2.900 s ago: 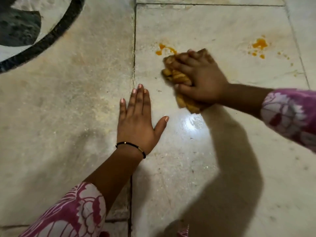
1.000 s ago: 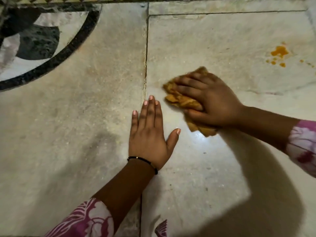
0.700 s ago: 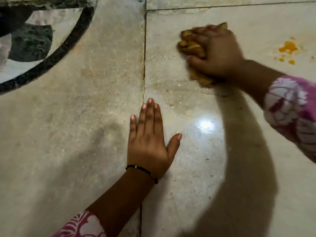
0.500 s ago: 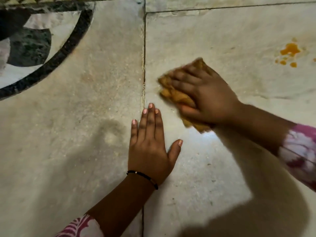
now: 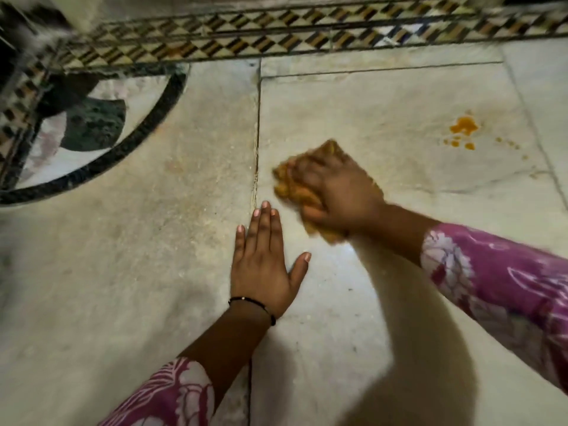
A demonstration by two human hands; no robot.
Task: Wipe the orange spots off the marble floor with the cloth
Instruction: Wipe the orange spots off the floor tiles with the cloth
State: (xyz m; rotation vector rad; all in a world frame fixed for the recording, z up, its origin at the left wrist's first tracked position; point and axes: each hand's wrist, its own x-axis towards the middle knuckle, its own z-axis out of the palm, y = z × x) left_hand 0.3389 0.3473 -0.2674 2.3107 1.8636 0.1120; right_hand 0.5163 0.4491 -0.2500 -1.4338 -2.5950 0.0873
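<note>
The right hand (image 5: pixel 335 198) bears down on a bunched orange-yellow cloth (image 5: pixel 290 187), its fingers curled over the top so that the grip holds the cloth against the marble floor (image 5: pixel 138 272); hand and cloth are blurred, so the single fingers cannot be told apart; the cloth shows beyond the fingers on the far and left sides and again under the heel of the hand. The cloth lies on the pale slab just right of the long dark joint (image 5: pixel 256 155) that runs away from the person.

The left hand (image 5: pixel 264 265) lies flat on the floor, palm down, fingers straight and close together with the thumb spread to the right; its grip is spread and holds nothing; its fingertips reach near the cloth without touching it; a thin black bracelet (image 5: pixel 252 304) circles the wrist. Both arms wear sleeves (image 5: pixel 504 281) in pink with a white flower print.

The orange spots (image 5: pixel 464 127) sit on the same slab as the cloth, well apart from it toward the far right; one larger blot with smaller drops just beside it and a faint trail to the right.

Along the far edge runs a border (image 5: pixel 276 29) of small dark and tan checks; at the far left a curved black band (image 5: pixel 129 142) encloses a dark green inlay (image 5: pixel 92 127).
</note>
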